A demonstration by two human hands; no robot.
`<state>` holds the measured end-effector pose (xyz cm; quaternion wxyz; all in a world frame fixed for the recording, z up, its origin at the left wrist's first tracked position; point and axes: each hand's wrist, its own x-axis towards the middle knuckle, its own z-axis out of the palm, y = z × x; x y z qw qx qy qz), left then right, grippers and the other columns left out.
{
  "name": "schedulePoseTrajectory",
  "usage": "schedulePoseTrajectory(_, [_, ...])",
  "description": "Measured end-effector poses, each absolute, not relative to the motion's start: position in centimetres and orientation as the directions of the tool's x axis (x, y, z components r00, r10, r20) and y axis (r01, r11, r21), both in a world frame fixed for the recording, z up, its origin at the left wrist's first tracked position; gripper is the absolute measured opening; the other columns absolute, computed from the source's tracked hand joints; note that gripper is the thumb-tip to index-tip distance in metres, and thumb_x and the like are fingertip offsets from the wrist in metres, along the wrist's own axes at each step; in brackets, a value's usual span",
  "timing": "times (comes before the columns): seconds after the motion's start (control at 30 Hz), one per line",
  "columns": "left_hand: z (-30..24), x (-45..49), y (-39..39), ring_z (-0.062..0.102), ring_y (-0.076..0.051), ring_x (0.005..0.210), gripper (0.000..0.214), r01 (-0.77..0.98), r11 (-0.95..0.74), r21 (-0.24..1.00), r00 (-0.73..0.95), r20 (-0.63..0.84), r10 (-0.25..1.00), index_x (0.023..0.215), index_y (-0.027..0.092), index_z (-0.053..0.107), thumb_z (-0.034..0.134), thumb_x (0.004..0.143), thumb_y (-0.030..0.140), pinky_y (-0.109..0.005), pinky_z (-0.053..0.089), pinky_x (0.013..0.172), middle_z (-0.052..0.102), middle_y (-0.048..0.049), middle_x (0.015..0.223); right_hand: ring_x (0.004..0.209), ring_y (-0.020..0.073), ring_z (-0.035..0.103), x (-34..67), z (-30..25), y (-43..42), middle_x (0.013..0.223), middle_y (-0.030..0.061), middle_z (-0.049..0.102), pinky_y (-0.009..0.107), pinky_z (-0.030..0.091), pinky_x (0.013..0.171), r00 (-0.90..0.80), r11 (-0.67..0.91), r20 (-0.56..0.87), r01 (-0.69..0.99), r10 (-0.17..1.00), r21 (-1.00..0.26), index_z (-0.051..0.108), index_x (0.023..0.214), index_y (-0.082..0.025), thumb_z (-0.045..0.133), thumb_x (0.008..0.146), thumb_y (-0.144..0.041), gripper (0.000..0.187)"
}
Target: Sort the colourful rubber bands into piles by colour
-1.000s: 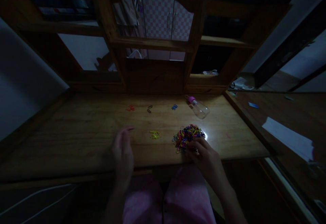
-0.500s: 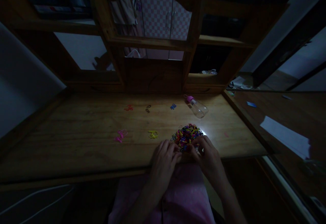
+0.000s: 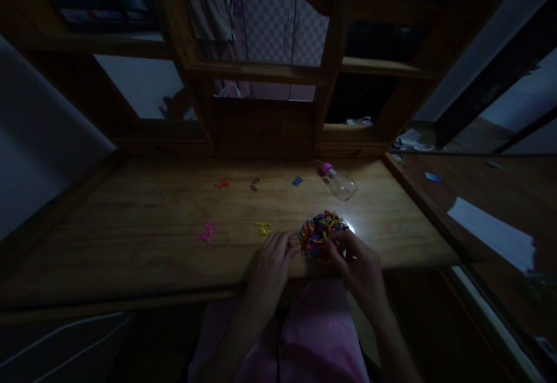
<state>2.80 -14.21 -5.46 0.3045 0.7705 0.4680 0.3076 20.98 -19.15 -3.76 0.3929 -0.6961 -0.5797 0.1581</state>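
Observation:
A heap of small mixed-colour clips (image 3: 321, 231) lies on the wooden desk (image 3: 130, 238) near its front edge. My left hand (image 3: 270, 266) rests at the heap's left side, fingers bent and touching its near edge. My right hand (image 3: 357, 264) is at the heap's right side, fingers curled into it. What either hand pinches is too dark and small to make out. Small sorted groups lie apart: pink (image 3: 207, 231), yellow (image 3: 263, 228), red (image 3: 221, 183), black (image 3: 255, 184) and blue (image 3: 297, 181).
A clear bottle with a pink cap (image 3: 338, 182) lies on its side behind the heap. Wooden shelving (image 3: 261, 75) rises at the back of the desk. White paper (image 3: 491, 235) lies on a surface to the right. My pink-clothed lap (image 3: 304, 336) is below the desk edge.
My left hand has left the pink group on the left, swung right and now sits against the heap. The pink clips it covered are now in view. My right hand stays at the heap.

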Motion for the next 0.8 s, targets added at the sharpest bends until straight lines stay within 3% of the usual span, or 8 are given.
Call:
schedulePoseTrajectory(0.17, [-6.5, 4.0, -14.0, 0.054, -0.021, 0.103, 0.032, 0.550, -0.571, 0.610, 0.545, 0.256, 0.799, 0.120, 0.025, 0.052, 0.055, 0.089, 0.015, -0.038, 0.045, 0.090, 0.061, -0.0029, 0.109, 0.057, 0.0105, 0.051, 21.0, -3.5, -19.3, 0.072, -0.0023, 0.060, 0.022, 0.039, 0.055, 0.295, -0.007, 0.270, 0.688, 0.917, -0.726, 0.061, 0.089, -0.022, 0.060, 0.087, -0.033, 0.012])
schedulePoseTrajectory(0.33, [-6.7, 4.4, -13.9, 0.054, -0.021, 0.096, 0.014, 0.584, -0.587, 0.560, 0.553, 0.255, 0.793, 0.098, 0.022, 0.057, 0.053, 0.090, 0.012, -0.036, 0.046, 0.083, 0.060, -0.0024, 0.100, 0.055, 0.0105, 0.050, 21.5, -3.1, -19.9, 0.067, -0.0030, 0.057, 0.022, 0.038, 0.053, 0.334, -0.035, 0.265, 0.677, 0.905, -0.735, 0.061, 0.089, -0.022, 0.059, 0.088, -0.034, 0.013])
schedulePoseTrajectory(0.47, [-6.5, 4.2, -13.8, 0.054, -0.021, 0.094, 0.009, 0.576, -0.571, 0.585, 0.533, 0.260, 0.805, 0.093, 0.022, 0.055, 0.051, 0.091, 0.014, -0.035, 0.045, 0.082, 0.059, -0.0026, 0.097, 0.056, 0.0108, 0.052, 21.9, -3.1, -20.3, 0.074, -0.0010, 0.061, 0.022, 0.040, 0.053, 0.369, -0.057, 0.253, 0.656, 0.894, -0.753, 0.060, 0.093, -0.021, 0.056, 0.089, -0.034, 0.014])
schedulePoseTrajectory(0.6, [-6.4, 3.9, -13.8, 0.055, -0.018, 0.095, 0.016, 0.503, -0.506, 0.701, 0.483, 0.257, 0.837, 0.095, 0.022, 0.054, 0.042, 0.094, 0.012, -0.032, 0.046, 0.083, 0.056, -0.0031, 0.101, 0.057, 0.0111, 0.054, 22.4, -3.4, -20.6, 0.081, 0.0008, 0.064, 0.023, 0.043, 0.053, 0.339, -0.060, 0.230, 0.665, 0.912, -0.745, 0.060, 0.103, -0.021, 0.055, 0.089, -0.032, 0.018])
schedulePoseTrajectory(0.8, [-6.0, 3.5, -13.6, 0.058, -0.017, 0.089, 0.011, 0.444, -0.356, 0.822, 0.343, 0.211, 0.916, 0.091, 0.021, 0.052, 0.043, 0.094, 0.016, -0.030, 0.046, 0.081, 0.059, -0.0023, 0.094, 0.065, 0.0122, 0.059, 22.6, -4.4, -22.0, 0.092, 0.0035, 0.065, 0.023, 0.046, 0.059, 0.090, 0.074, 0.206, 0.739, 0.974, -0.670, 0.063, 0.103, -0.023, 0.053, 0.088, -0.020, 0.019])
